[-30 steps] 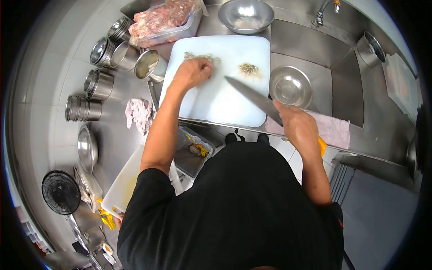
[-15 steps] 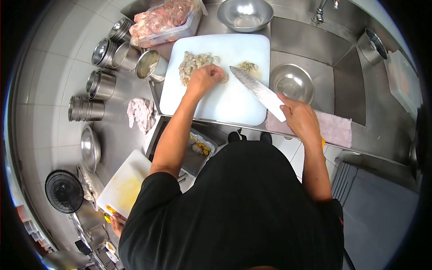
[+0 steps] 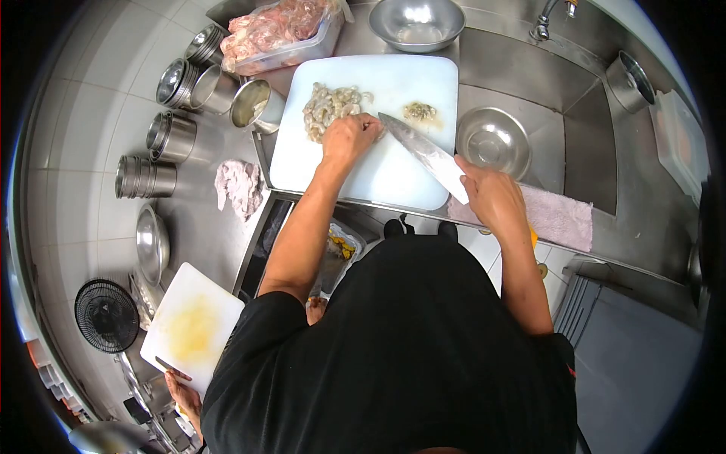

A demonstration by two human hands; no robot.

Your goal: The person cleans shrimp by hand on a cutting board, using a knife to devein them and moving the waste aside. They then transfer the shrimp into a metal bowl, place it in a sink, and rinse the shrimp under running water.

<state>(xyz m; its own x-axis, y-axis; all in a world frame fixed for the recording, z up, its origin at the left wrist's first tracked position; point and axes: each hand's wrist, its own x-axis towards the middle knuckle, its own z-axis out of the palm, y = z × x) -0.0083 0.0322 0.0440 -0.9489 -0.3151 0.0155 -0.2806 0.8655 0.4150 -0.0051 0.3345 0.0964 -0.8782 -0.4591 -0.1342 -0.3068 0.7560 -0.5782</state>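
Observation:
On the white cutting board (image 3: 363, 181), a pile of raw peeled shrimp (image 3: 327, 104) lies at the left. My left hand (image 3: 350, 140) is closed, its fingertips pinching a shrimp against the board beside the pile; that shrimp is mostly hidden. My right hand (image 3: 493, 195) grips a large kitchen knife (image 3: 423, 153) by its handle. The blade slants across the board, its tip close to my left fingertips. A small heap of dark greenish scraps (image 3: 419, 113) sits just beyond the blade.
Right of the board, a metal bowl (image 3: 494, 142) stands in the sink; a pink towel (image 3: 556, 216) covers the front edge. Behind are another bowl (image 3: 417, 23) and a tub of bagged meat (image 3: 283, 34). At lower left, another person's hand (image 3: 184, 397) holds a stained board (image 3: 189, 325).
My left hand has turned and shifted slightly right. The knife has moved left, its tip now near my left fingers. The other person's board has been shifted and lies further left and lower.

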